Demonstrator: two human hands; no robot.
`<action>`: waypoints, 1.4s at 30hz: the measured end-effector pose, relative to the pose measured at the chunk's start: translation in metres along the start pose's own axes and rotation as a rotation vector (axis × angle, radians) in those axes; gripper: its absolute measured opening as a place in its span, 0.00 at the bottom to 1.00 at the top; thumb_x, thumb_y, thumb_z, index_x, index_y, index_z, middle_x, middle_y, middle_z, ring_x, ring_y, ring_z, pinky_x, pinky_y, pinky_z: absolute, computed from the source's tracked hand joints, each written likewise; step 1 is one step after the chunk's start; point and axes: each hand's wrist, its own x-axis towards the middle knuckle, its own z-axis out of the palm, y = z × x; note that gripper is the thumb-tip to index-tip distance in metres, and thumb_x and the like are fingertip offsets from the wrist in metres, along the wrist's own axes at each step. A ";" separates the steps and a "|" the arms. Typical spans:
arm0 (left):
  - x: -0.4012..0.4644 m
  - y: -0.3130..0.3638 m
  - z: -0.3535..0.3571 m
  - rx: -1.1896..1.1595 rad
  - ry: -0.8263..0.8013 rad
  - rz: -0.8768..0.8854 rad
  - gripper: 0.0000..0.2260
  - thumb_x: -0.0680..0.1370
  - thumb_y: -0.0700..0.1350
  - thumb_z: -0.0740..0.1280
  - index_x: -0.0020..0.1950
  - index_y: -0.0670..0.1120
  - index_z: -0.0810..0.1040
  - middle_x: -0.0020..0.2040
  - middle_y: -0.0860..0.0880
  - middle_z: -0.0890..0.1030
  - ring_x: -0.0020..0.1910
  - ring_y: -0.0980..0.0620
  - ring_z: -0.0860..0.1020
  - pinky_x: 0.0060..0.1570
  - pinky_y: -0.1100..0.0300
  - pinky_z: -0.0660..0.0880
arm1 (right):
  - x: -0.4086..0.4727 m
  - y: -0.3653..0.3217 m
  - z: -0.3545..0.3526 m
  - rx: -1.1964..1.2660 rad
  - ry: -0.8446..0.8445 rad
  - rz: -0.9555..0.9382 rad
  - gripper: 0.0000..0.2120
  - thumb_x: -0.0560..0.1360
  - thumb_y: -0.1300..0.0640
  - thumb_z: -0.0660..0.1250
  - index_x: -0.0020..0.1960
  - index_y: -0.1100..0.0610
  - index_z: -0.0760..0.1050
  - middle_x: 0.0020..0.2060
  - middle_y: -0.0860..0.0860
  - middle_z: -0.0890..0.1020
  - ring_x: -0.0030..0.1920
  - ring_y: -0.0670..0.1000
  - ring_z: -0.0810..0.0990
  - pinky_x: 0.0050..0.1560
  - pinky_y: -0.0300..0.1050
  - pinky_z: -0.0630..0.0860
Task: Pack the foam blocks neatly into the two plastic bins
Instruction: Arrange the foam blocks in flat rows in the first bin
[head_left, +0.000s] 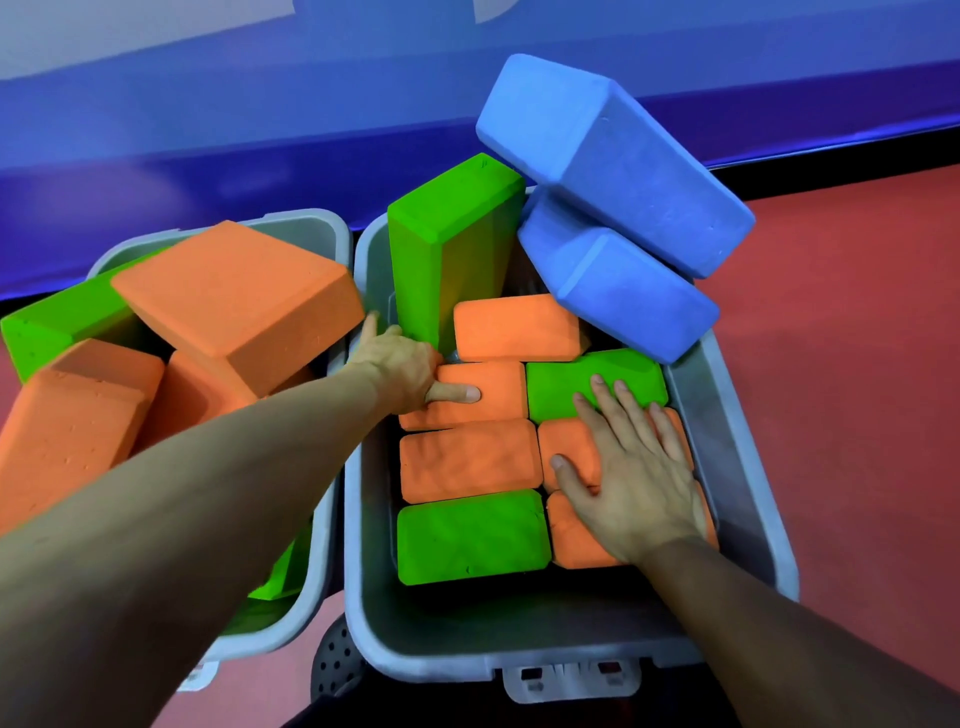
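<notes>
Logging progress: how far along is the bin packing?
Done: the right bin holds a tight flat layer of orange and green blocks. In hand: left hand and right hand press on that layer. Left: the upright green block, two blue blocks on the rim, and the left bin piled loosely.

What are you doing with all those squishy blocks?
A person is packing foam blocks into two grey bins. The right hand presses flat on orange blocks in the right bin, where orange and green blocks stand packed in rows. The left hand pushes on another orange block there. Two blue blocks and a tall green block still stick out. The left bin is a loose jumble.
</notes>
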 end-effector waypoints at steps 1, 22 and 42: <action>0.002 -0.005 0.000 0.049 0.048 0.005 0.51 0.57 0.80 0.34 0.53 0.51 0.80 0.51 0.47 0.82 0.65 0.44 0.72 0.76 0.39 0.46 | 0.001 0.000 0.000 0.004 -0.001 0.001 0.35 0.79 0.34 0.52 0.81 0.49 0.58 0.82 0.45 0.50 0.82 0.45 0.44 0.80 0.55 0.48; -0.016 -0.036 0.021 -0.360 0.275 0.456 0.21 0.76 0.55 0.73 0.68 0.53 0.76 0.77 0.54 0.66 0.71 0.51 0.71 0.68 0.55 0.70 | 0.001 -0.002 0.000 -0.021 -0.007 0.004 0.35 0.78 0.33 0.51 0.81 0.49 0.58 0.82 0.45 0.50 0.82 0.46 0.45 0.80 0.55 0.48; -0.010 -0.036 0.011 -0.251 0.234 0.456 0.26 0.73 0.54 0.75 0.62 0.57 0.62 0.58 0.51 0.75 0.51 0.45 0.78 0.49 0.48 0.75 | 0.001 -0.002 0.001 -0.023 0.015 0.003 0.35 0.78 0.35 0.53 0.81 0.48 0.60 0.82 0.45 0.52 0.82 0.46 0.48 0.80 0.55 0.49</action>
